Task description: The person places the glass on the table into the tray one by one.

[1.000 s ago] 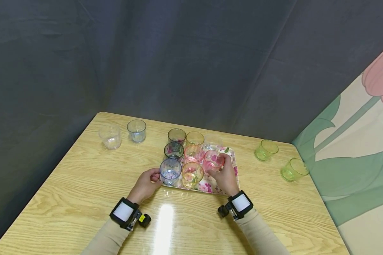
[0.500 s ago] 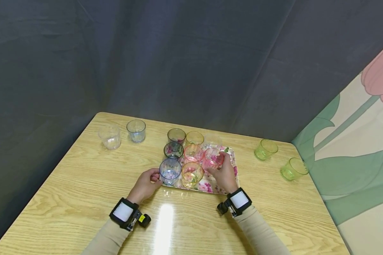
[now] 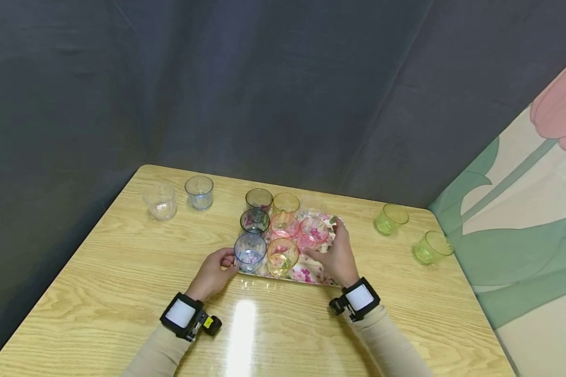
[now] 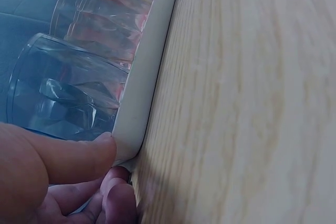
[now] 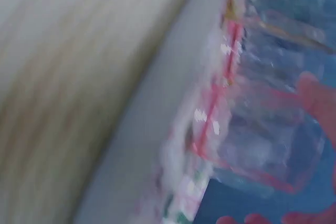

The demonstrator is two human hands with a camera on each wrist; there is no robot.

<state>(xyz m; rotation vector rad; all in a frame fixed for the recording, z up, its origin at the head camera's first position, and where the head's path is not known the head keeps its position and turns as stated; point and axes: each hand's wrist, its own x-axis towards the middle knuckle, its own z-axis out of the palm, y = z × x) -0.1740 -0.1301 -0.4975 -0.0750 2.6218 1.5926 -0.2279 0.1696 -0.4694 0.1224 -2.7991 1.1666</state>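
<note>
My left hand [image 3: 214,273] pinches the near left corner of a floral tray [image 3: 306,275]; in the left wrist view its thumb [image 4: 86,156] lies at the pale rim, other fingers curled below. A blue glass [image 3: 250,254] stands just beside it. My right hand [image 3: 337,257] is spread around a pink glass [image 3: 313,233], thumb near its base and fingers away from its right side. The right wrist view shows this pink glass [image 5: 257,135] upright on the tray. Beside it are a yellow glass [image 3: 282,257] and another pink glass [image 3: 285,226].
Further back on the tray stand dark glasses [image 3: 254,222], an amber glass [image 3: 285,203] and a clear glass [image 3: 313,207]. A clear glass [image 3: 162,203] and a bluish glass [image 3: 199,193] stand left on the wooden table [image 3: 283,335]. Two green glasses [image 3: 390,219] are at right.
My right hand's fingers have opened away from the pink glass, which stays on the tray slightly further back. The left hand keeps its hold on the tray corner.
</note>
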